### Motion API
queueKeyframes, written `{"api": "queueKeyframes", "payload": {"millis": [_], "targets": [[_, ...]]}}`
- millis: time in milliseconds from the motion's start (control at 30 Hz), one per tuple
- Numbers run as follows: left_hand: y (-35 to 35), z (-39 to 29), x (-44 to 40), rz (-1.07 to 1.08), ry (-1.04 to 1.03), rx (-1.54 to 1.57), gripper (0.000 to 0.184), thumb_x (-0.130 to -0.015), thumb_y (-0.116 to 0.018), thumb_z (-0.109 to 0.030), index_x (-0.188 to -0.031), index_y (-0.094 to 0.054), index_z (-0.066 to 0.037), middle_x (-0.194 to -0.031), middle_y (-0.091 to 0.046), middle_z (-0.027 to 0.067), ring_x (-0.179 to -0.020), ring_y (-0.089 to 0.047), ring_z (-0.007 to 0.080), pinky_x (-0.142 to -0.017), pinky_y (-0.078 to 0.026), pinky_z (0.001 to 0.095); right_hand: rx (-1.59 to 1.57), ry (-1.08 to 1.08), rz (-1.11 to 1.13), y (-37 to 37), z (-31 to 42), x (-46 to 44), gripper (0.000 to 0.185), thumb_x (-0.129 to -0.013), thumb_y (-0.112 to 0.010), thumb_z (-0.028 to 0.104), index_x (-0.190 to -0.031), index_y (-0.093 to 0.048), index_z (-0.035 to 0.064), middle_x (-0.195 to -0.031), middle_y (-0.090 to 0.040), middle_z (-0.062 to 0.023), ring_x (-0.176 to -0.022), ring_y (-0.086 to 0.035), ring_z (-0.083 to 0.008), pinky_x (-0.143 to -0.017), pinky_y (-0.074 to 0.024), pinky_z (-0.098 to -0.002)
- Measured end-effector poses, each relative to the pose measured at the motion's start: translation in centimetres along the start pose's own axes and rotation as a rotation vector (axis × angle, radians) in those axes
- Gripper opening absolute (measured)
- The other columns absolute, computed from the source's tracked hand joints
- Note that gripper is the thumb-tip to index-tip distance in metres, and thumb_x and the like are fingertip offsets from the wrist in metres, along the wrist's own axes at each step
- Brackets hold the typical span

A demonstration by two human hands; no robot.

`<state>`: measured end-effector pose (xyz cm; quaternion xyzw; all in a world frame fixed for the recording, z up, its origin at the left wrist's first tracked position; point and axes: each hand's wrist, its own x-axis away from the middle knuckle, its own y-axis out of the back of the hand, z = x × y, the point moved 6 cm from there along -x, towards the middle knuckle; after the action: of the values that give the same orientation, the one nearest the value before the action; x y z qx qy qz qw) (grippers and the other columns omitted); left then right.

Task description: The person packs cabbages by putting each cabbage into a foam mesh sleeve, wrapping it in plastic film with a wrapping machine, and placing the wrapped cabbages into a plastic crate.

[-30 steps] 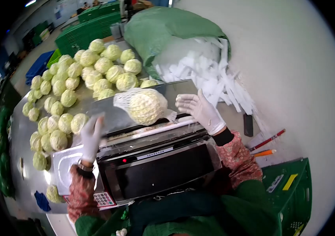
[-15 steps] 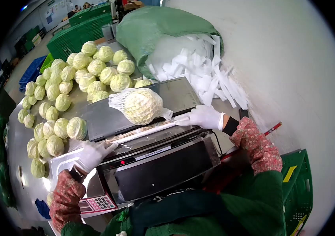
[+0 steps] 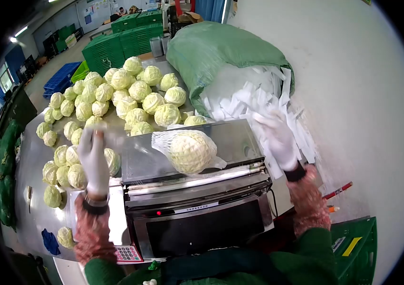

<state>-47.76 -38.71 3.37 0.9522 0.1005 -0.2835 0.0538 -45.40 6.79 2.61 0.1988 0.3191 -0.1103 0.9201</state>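
Close to your waist, a red-and-white keypad (image 3: 128, 254) sat just left of a machine (image 3: 206, 228) with a dark front panel and a small red light (image 3: 159, 213) lit. Off to your right stood a green crate (image 3: 364, 256). Beyond the panel, a pale roller (image 3: 197, 179) ran across the machine, and past it a cabbage in white netting (image 3: 190, 152) lay on the metal plate (image 3: 235, 137), between your two hands and touched by neither.

Your left hand (image 3: 95, 164), gloved in white, pointed upward in front of the loose cabbages on that side; its fingers were blurred, so you couldn't tell whether they were spread or pinching anything. Your right hand (image 3: 280, 142), also gloved, was in front of the white foam strips (image 3: 247, 102); blur hid its fingers' state too, and whether they touched the strips.

Farther on, loose cabbages (image 3: 153, 102) covered much of the steel table (image 3: 36, 199), a green sack (image 3: 225, 42) spilled the strips to their right, and stacked green crates (image 3: 116, 50) stood behind.
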Motion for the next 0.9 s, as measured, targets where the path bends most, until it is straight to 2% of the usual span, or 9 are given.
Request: {"api": "queueKeyframes", "payload": {"millis": [100,200,267,367,467,567,733,800,900], "targets": [[-4.6,11.0,-2.6,0.204,-0.059,-0.456,0.02,-0.091,-0.055,-0.006,-0.11,-0.06,-0.004,-0.101,-0.068,0.0135,-0.093,-0.068,0.0224,-0.077,-0.053,0.0324,0.675,0.706,0.404,-6.3,-2.6,-1.0,0.042,-0.082,-0.063,0.002,-0.123,-0.055,-0.0022,-0.112,-0.064,-0.0181,-0.105,-0.063,-0.0309,-0.091,-0.0504,-0.0358],[-11.6,14.2,3.0,0.671,-0.047,-0.37,0.06,-0.084,-0.059,0.005,-0.14,-0.039,-0.004,-0.129,-0.052,0.023,-0.123,-0.052,0.0356,-0.1,-0.044,0.0377,0.56,0.289,0.886,-10.2,-6.6,1.5,0.095,-0.07,-0.075,0.022,-0.147,-0.024,0.0025,-0.143,-0.041,-0.0207,-0.131,-0.043,-0.0293,-0.112,-0.0294,-0.042],[-12.9,11.1,5.5,0.692,-0.216,-0.488,0.09,-0.079,-0.067,-0.001,-0.151,-0.013,-0.007,-0.144,-0.034,0.024,-0.126,-0.047,0.0399,-0.105,-0.039,0.039,0.427,0.324,0.901,-11.9,-5.4,2.5,0.103,-0.07,-0.078,0.029,-0.149,-0.017,0.0013,-0.137,-0.046,-0.0233,-0.126,-0.048,-0.0341,-0.11,-0.0334,-0.0406],[-13.2,7.0,5.7,0.507,-0.423,-0.382,0.089,-0.078,-0.07,-0.004,-0.15,-0.018,-0.005,-0.145,-0.034,0.0241,-0.13,-0.042,0.039,-0.106,-0.038,0.0383,-0.148,-0.159,0.852,-14.2,-4.5,3.7,0.106,-0.062,-0.084,0.025,-0.146,-0.026,-0.0018,-0.135,-0.047,-0.0248,-0.124,-0.048,-0.0381,-0.105,-0.0379,-0.0379],[-12.7,3.7,6.7,0.8,-0.237,-0.285,0.086,-0.076,-0.075,-0.01,-0.147,-0.026,-0.004,-0.137,-0.044,0.0246,-0.123,-0.051,0.0371,-0.099,-0.046,0.0384,-0.347,-0.294,0.709,-12.4,-3.8,5.5,0.092,-0.078,-0.078,0.036,-0.147,-0.027,0.0005,-0.138,-0.05,-0.0194,-0.125,-0.051,-0.0269,-0.105,-0.0391,-0.0357],[-10.3,-0.6,10.1,0.758,-0.305,-0.362,0.091,-0.065,-0.086,-0.035,-0.138,-0.041,-0.005,-0.102,-0.067,0.0168,-0.087,-0.07,0.0287,-0.075,-0.057,0.0347,-0.288,-0.2,0.804,-10.2,1.1,8.1,0.09,-0.08,-0.076,0.039,-0.146,-0.029,0.0007,-0.144,-0.045,-0.0164,-0.129,-0.047,-0.0203,-0.107,-0.0371,-0.0333],[-6.8,-0.8,21.9,1.132,0.394,-0.24,0.092,-0.065,-0.081,-0.058,-0.131,-0.045,-0.005,-0.081,-0.067,0.0209,-0.07,-0.07,0.032,-0.066,-0.057,0.0353,-0.397,-0.83,1.29,-8.9,3.4,19.3,0.056,-0.093,-0.063,0.04,-0.13,-0.05,0.001,-0.114,-0.063,-0.0083,-0.103,-0.058,-0.0128,-0.089,-0.0472,-0.0282],[-6.3,-0.2,25.6,1.214,1.011,-0.024,0.074,-0.076,-0.077,-0.05,-0.126,-0.05,-0.002,-0.094,-0.069,0.0151,-0.079,-0.069,0.019,-0.07,-0.054,0.0299,-0.688,-1.254,1.152,-8.9,2.9,23.1,0.052,-0.096,-0.056,0.038,-0.134,-0.048,0.0042,-0.116,-0.062,-0.0134,-0.102,-0.063,-0.0199,-0.088,-0.0515,-0.033],[-4.9,3.9,31.7,0.975,1.374,0.423,0.058,-0.086,-0.072,-0.031,-0.129,-0.049,0.0,-0.108,-0.066,0.0069,-0.087,-0.065,0.0129,-0.079,-0.053,0.0281,-0.92,-1.675,1.023,-8.4,2.1,26.1,0.051,-0.1,-0.047,0.036,-0.139,-0.042,0.0039,-0.118,-0.061,-0.0161,-0.101,-0.066,-0.0247,-0.084,-0.056,-0.0327]]}}
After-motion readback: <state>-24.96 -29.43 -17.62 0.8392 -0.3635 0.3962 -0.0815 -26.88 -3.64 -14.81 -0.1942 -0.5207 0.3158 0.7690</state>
